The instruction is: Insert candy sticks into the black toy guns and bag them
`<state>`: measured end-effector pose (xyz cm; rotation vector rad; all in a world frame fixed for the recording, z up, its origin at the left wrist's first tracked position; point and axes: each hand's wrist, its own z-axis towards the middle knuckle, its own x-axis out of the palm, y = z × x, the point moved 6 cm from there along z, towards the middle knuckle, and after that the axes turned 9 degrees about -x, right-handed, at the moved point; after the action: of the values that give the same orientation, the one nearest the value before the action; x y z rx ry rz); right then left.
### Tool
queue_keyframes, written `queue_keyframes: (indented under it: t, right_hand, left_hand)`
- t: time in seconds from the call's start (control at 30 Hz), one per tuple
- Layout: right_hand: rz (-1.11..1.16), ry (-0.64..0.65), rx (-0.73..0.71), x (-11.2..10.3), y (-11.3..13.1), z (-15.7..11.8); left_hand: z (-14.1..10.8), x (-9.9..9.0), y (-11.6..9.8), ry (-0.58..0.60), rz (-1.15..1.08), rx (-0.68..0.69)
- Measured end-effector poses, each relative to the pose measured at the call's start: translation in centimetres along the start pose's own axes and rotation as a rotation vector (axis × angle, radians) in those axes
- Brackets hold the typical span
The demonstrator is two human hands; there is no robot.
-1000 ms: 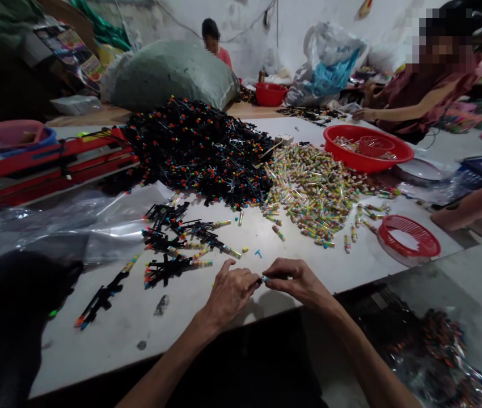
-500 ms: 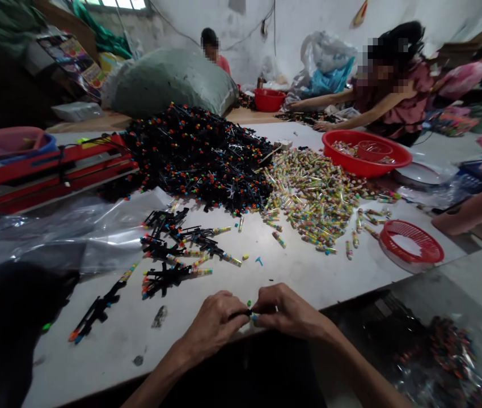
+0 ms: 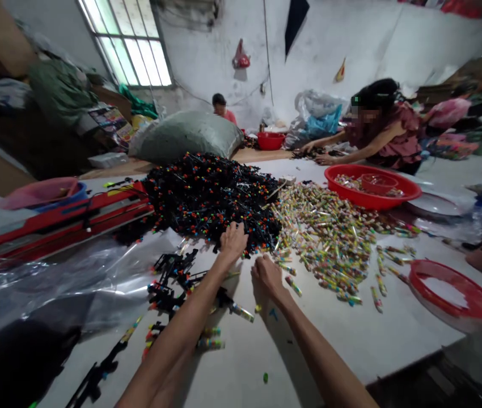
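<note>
My left hand [image 3: 233, 241] reaches to the near edge of a big heap of black toy guns [image 3: 207, 192] with orange and blue tips; its fingers are spread over the guns. My right hand [image 3: 266, 273] is just right of it, low over the white table [image 3: 326, 340], with fingers curled; what they hold, if anything, is hidden. Beside the right hand spreads a pile of small candy-filled tubes [image 3: 330, 232]. Under and left of my left forearm lie several black guns with tubes fitted [image 3: 173, 266]. A small green cap [image 3: 265, 377] lies near the front.
A red basin [image 3: 372, 198] and a red basket [image 3: 453, 289] stand at the right. Clear plastic sheeting [image 3: 75, 277] and a red box [image 3: 75, 221] are at the left. A large sack [image 3: 185, 136] sits behind the heap. A person in a dark pink top works across the table.
Both hands have moved forward from the table's front edge to the heap, and the left hand has opened. The camera view has tilted up, showing more wall and the window.
</note>
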<state>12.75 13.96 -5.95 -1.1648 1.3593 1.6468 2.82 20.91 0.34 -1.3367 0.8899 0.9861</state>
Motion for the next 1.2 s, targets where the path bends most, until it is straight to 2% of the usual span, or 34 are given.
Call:
queue_keyframes:
  t: [0.1,0.17,0.23,0.33,0.43,0.5,0.6,0.67,0.8,0.9,1.03,1.2]
  right_hand:
    - [-0.013,-0.005,-0.063,-0.3,-1.1,-2.5]
    - [0.019,0.006,-0.132,-0.5,-2.0,-3.9]
    - [0.076,-0.011,-0.174,-0.5,-3.0,-4.9]
    - [0.165,-0.132,-0.182,-0.3,-4.6,-6.1]
    - [0.252,-0.267,-0.159,-0.2,-5.5,-7.3]
    - [0.391,-0.319,-0.115,-0.6,-5.6,-8.0]
    - [0.803,-0.293,0.044,-1.3,-5.0,-9.4]
    - [1.055,-0.270,0.126,-2.0,-3.6,-10.6]
    - [1.215,-0.300,0.091,-3.5,-0.7,-13.1]
    - [1.265,-0.263,0.092,-3.3,0.1,-14.6]
    - [1.277,-0.235,0.144,-2.7,-0.1,-16.1]
    - [1.192,-0.196,0.063,-3.0,0.2,-17.4]
  left_hand:
    - [3.6,1.3,-0.5,-0.007,-0.070,-0.102]
    - [3.7,2.1,-0.1,0.013,-0.126,-0.143]
    - [2.1,3.0,0.5,0.026,-0.195,-0.151]
    - [-2.1,3.9,0.8,0.042,-0.338,-0.109]
    - [-6.0,3.8,1.2,0.067,-0.549,-0.071]
    - [-8.1,3.6,1.6,0.102,-0.729,-0.090]
    - [-10.9,3.8,2.1,0.186,-1.036,-0.183]
    - [-12.9,4.1,2.2,0.217,-1.220,-0.263]
    - [-16.6,4.6,1.8,0.245,-1.490,-0.403]
    - [-18.3,5.0,1.3,0.328,-1.618,-0.474]
    - [-19.4,5.1,1.2,0.433,-1.674,-0.534]
    - [-19.6,4.2,1.8,0.297,-1.656,-0.559]
